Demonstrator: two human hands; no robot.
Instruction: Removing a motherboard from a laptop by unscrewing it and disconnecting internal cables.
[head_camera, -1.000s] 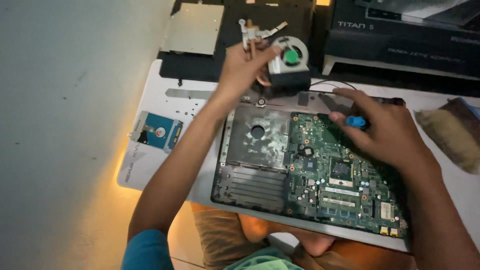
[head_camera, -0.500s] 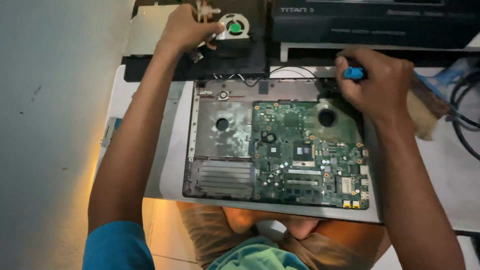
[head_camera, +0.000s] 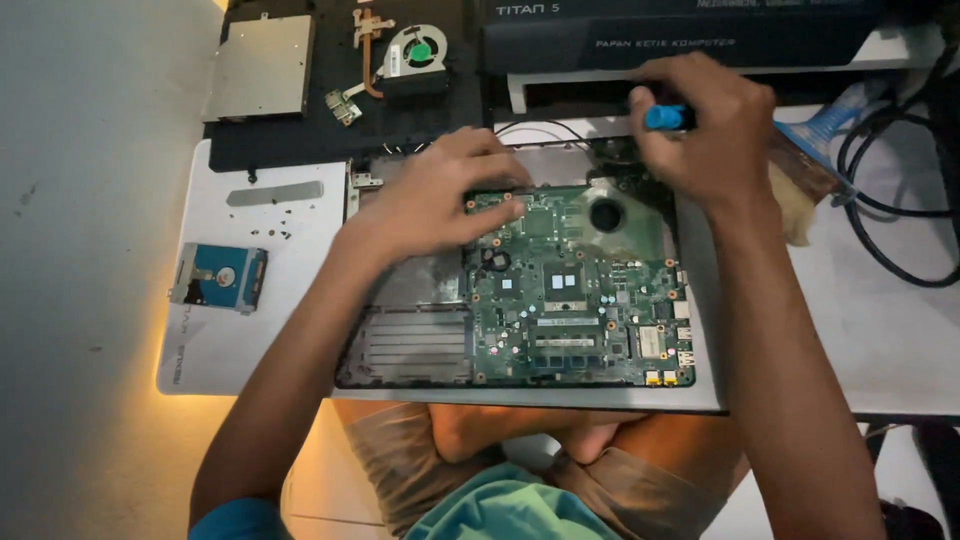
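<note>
**A:** What do I have under the hands now?

**B:** My left hand (head_camera: 440, 200) lies flat, with the fingers spread, on the upper left part of the green motherboard (head_camera: 580, 290). The board sits inside the open laptop base (head_camera: 400, 345), near the front edge of the white table (head_camera: 890, 330). My right hand (head_camera: 705, 135) is closed around a screwdriver with a blue handle (head_camera: 665, 117), at the far right corner of the board, just above the round hole there.

**A:** Is the tip on a screw?

**B:** I cannot tell, the hand hides the tip.

**A:** How do I do this step well?

**B:** I think I should keep the left palm pressing only on bare board, not on the chips, so the board does not move. The screwdriver should stand straight, not tilted, and I should turn slowly so it does not slip onto the small parts.

**A:** What lies around?

**B:** The cooling fan with its copper pipe (head_camera: 410, 50) and a flat silver drive (head_camera: 262, 68) rest on the black mat at the far left of the table. A small hard disk (head_camera: 220, 277) is near the left edge, and tiny screws (head_camera: 270, 208) are just beside a grey strip. A brush (head_camera: 800, 165) lies to the right of my right hand.
</note>
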